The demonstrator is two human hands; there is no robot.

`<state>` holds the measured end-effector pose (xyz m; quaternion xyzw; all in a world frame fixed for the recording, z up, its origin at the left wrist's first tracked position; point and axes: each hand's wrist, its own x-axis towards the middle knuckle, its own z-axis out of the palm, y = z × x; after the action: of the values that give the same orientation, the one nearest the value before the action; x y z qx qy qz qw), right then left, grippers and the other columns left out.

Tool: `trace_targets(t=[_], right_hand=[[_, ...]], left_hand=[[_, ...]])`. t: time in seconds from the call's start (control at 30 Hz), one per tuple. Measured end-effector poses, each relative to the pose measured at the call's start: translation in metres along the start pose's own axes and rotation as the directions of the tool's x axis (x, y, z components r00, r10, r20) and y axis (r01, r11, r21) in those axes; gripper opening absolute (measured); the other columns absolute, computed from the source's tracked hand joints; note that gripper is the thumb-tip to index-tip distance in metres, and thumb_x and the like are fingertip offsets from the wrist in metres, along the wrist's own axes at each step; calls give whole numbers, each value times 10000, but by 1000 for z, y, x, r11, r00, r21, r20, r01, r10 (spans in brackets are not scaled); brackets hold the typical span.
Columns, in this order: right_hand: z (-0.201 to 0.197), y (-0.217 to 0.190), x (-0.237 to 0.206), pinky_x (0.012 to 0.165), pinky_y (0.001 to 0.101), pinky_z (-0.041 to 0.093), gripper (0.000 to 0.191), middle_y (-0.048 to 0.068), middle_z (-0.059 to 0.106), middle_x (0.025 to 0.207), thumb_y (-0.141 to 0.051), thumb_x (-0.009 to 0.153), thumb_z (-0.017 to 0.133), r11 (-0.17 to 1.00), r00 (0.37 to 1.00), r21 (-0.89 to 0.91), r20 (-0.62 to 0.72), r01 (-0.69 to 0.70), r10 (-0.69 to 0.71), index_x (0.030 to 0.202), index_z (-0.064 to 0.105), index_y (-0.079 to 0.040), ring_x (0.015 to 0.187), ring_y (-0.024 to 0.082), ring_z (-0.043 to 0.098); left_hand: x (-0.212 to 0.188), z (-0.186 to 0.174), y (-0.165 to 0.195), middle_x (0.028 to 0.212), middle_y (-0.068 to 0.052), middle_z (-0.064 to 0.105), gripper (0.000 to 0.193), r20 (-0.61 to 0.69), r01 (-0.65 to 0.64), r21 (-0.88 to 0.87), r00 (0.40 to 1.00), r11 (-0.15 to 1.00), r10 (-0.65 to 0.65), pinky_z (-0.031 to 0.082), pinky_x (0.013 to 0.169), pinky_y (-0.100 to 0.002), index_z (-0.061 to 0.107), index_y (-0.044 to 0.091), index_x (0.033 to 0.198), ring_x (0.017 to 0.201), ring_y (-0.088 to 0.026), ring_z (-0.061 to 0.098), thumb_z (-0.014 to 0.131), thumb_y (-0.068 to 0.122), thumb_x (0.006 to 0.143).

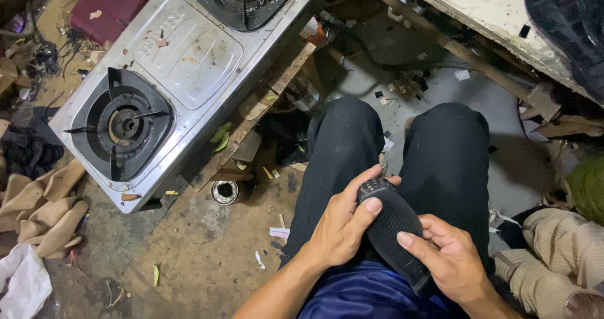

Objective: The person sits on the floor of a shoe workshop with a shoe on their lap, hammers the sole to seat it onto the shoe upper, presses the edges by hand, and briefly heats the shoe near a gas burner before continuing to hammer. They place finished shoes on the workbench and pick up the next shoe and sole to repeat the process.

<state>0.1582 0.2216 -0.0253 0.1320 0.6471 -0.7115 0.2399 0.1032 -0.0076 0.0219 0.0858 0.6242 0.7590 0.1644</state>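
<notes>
A black oblong device (391,226) with a mesh-textured body and small buttons at its far end rests over my lap, above my knees in black trousers (440,162). My left hand (343,221) wraps around its upper part, thumb pressed near the buttons. My right hand (443,256) grips its lower end from the right, thumb lying on the mesh. Both hands hold the same device.
A steel two-burner gas stove (182,61) lies tilted on the dirty floor at left, over wooden slats (270,99). Beige cloth (44,209) and white cloth (22,281) sit at far left. A small round metal part (224,191) lies on the floor. Debris and cables lie beyond my knees.
</notes>
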Motion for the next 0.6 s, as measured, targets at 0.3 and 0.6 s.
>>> trace_targets(t=[0.3, 0.6], right_hand=[[16, -3, -16, 625, 244, 576, 201, 103, 809, 829, -60, 880, 706, 993, 999, -114, -8, 37, -38, 1040, 728, 60, 718, 91, 716], [34, -26, -18, 601, 243, 575, 214, 59, 803, 761, -129, 852, 737, 976, 993, -210, 90, -53, 74, 989, 752, 35, 664, 72, 717]], left_hand=[[-10, -4, 12, 1159, -163, 773, 390, -39, -108, 270, 992, 957, 123, 587, 937, -340, 583, -22, 1377, 1036, -259, 774, 554, 185, 1048], [-20, -18, 20, 1120, -121, 801, 228, -16, -75, 368, 996, 927, 88, 604, 910, -322, 716, 11, 1190, 1024, -212, 782, 661, 109, 991]])
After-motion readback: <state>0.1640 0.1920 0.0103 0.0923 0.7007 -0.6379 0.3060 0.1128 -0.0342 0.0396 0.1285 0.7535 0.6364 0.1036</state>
